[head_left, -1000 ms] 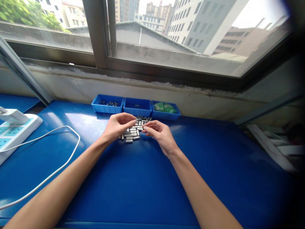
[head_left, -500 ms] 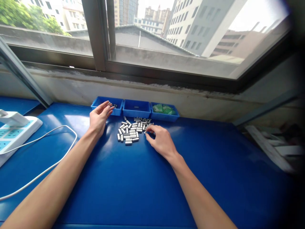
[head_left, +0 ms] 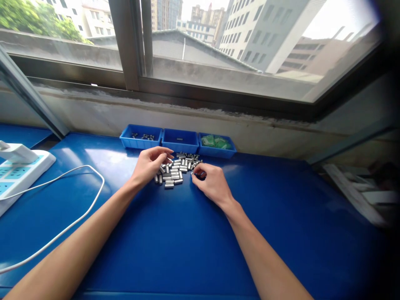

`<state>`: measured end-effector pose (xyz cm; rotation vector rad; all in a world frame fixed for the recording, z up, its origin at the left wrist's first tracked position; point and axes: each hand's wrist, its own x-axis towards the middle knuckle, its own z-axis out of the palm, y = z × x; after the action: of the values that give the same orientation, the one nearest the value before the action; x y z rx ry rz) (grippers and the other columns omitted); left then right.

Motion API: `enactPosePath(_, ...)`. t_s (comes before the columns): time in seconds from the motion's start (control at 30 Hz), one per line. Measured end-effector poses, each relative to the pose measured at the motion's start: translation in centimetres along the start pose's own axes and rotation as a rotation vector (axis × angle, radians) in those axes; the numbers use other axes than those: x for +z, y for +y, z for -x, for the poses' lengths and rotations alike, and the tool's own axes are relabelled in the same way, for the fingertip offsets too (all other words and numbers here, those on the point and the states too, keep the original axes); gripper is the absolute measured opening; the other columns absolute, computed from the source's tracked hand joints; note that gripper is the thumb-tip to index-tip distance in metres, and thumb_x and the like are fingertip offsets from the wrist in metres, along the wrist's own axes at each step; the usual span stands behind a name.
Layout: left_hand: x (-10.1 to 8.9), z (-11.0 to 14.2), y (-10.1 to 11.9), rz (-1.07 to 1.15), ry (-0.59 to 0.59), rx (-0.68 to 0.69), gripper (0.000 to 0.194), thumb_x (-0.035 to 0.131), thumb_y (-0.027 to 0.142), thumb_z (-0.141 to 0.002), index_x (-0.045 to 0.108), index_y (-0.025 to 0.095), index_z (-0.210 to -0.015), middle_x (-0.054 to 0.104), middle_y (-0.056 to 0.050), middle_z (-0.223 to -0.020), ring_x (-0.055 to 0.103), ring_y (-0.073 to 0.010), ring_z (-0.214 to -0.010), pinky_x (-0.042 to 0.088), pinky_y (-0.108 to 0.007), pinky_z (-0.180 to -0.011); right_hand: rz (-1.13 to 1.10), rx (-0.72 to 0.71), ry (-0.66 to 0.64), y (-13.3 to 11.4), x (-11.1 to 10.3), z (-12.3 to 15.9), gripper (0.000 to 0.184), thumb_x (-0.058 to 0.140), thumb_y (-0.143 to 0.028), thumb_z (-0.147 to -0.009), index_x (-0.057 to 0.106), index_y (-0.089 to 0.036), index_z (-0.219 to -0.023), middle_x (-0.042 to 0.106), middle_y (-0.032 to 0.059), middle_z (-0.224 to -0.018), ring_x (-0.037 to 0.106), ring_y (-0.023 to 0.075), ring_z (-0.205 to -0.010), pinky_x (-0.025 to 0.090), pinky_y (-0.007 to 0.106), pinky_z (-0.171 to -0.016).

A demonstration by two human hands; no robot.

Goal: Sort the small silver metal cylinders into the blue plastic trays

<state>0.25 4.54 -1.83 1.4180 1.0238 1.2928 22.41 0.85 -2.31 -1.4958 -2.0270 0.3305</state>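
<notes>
Many small silvery metal cylinders [head_left: 175, 175] lie in a loose pile on the blue table. My left hand [head_left: 151, 163] hovers at the pile's upper left edge, fingers stretched toward the right and apart, with no object visible in them. At the pile's right edge, my right hand [head_left: 212, 182] has thumb and forefinger pinched together. A tiny shiny bit shows at those fingertips, too small to name. Behind the pile stand a blue bin with small metal parts [head_left: 140, 143], a middle blue bin [head_left: 180, 146] holding one metal piece, and a third bin [head_left: 218, 151] with green pieces.
A white power strip [head_left: 23, 175] with a plug sits at the left edge of the blue table [head_left: 175, 246]. Its white cable [head_left: 93, 200] loops near my left forearm. A wall and window frame [head_left: 218, 95] rise behind the bins.
My left hand has moved right and toward me, from the left bin to the upper left of the pile. My right hand stays pinched at nearly the same spot.
</notes>
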Motion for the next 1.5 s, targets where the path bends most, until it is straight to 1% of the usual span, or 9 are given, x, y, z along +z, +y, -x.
enactPosePath(0.2,1.1,0.7,0.0,-0.069,-0.114,0.009,0.023,0.061,0.028,-0.082,0.075,0.015,-0.096,0.075,-0.006,-0.084,0.07,-0.0171,-0.073,0.055,-0.026,-0.071,-0.16,0.082,0.035,0.0,0.1,0.0,0.003,0.064,-0.018,-0.074,0.065,-0.021,-0.073,0.07,0.0012,-0.072,0.066,0.0174,-0.068,0.051,0.028,-0.068)
enactPosePath(0.27,1.2,0.8,-0.1,-0.069,-0.133,-0.008,0.023,0.061,0.028,-0.082,0.075,0.015,-0.096,0.075,-0.006,-0.083,0.071,-0.0176,-0.074,0.056,-0.026,-0.071,-0.277,0.126,0.068,-0.1,0.0,-0.1,0.0,0.066,-0.02,-0.075,0.066,-0.02,-0.075,0.071,0.0013,-0.073,0.067,0.0174,-0.068,0.053,0.028,-0.068)
enactPosePath(0.37,1.4,1.0,-0.1,-0.052,-0.153,-0.043,0.024,0.062,0.029,-0.082,0.074,0.015,-0.097,0.076,-0.006,-0.085,0.072,-0.0181,-0.076,0.056,-0.026,-0.071,-0.522,0.209,0.099,-0.3,-0.1,-0.3,0.012,0.073,-0.029,-0.074,0.068,-0.02,-0.079,0.073,0.0034,-0.08,0.07,0.0191,-0.074,0.055,0.031,-0.072)
enactPosePath(0.6,1.8,1.5,0.1,-0.03,-0.254,-0.041,0.032,0.068,0.035,-0.083,0.072,0.015,-0.108,0.076,-0.01,-0.101,0.072,-0.0221,-0.093,0.057,-0.029,-0.083,-1.016,0.424,0.023,-0.4,0.0,-0.6,0.032,0.085,-0.041,-0.066,0.073,-0.018,-0.084,0.074,0.0042,-0.08,0.07,0.0182,-0.076,0.053,0.03,-0.073)
enactPosePath(0.83,2.2,2.0,0.1,-0.057,-0.325,0.016,0.037,0.074,0.04,-0.08,0.073,0.016,-0.107,0.076,-0.011,-0.102,0.073,-0.0232,-0.09,0.059,-0.033,-0.083,-1.188,0.524,-0.03,-0.8,0.8,-0.3,0.03,0.088,-0.037,-0.064,0.072,-0.02,-0.082,0.074,0.0015,-0.081,0.071,0.0157,-0.079,0.05,0.025,-0.071)
enactPosePath(1.07,2.2,1.9,0.2,-0.108,-0.243,0.044,0.03,0.076,0.041,-0.077,0.077,0.016,-0.094,0.077,-0.009,-0.093,0.073,-0.0226,-0.083,0.059,-0.03,-0.075,-1.17,0.508,-0.067,-1.5,0.8,-0.2,0.03,0.087,-0.038,-0.064,0.072,-0.019,-0.081,0.073,0.0017,-0.081,0.07,0.0166,-0.081,0.05,0.025,-0.072)
enactPosePath(1.27,2.0,1.8,0.4,-0.129,-0.223,0.053,0.029,0.074,0.041,-0.079,0.077,0.015,-0.093,0.078,-0.009,-0.093,0.073,-0.0231,-0.085,0.058,-0.03,-0.077,-1.055,0.442,-0.06,-1.7,0.6,-0.3,0.027,0.082,-0.04,-0.07,0.073,-0.018,-0.085,0.074,0.0046,-0.083,0.071,0.0198,-0.082,0.051,0.029,-0.073)
enactPosePath(1.37,1.3,1.2,0.0,-0.121,-0.112,0.044,0.031,0.077,0.041,-0.076,0.077,0.016,-0.093,0.078,-0.009,-0.092,0.073,-0.0228,-0.084,0.058,-0.03,-0.077,-0.768,0.349,0.029,-1.4,0.2,-0.3,0.021,0.074,-0.039,-0.078,0.072,-0.019,-0.085,0.075,0.0049,-0.084,0.07,0.0206,-0.08,0.052,0.032,-0.073)
enactPosePath(1.5,-0.4,-0.4,-0.7,-0.067,0.173,0.056,0.033,0.079,0.042,-0.074,0.076,0.015,-0.092,0.077,-0.009,-0.088,0.073,-0.0216,-0.081,0.057,-0.031,-0.079,-0.15,0.152,0.194,-0.5,-0.5,-0.1,0.01,0.062,-0.027,-0.085,0.071,-0.022,-0.083,0.074,0.0047,-0.088,0.067,0.022,-0.082,0.05,0.036,-0.08)
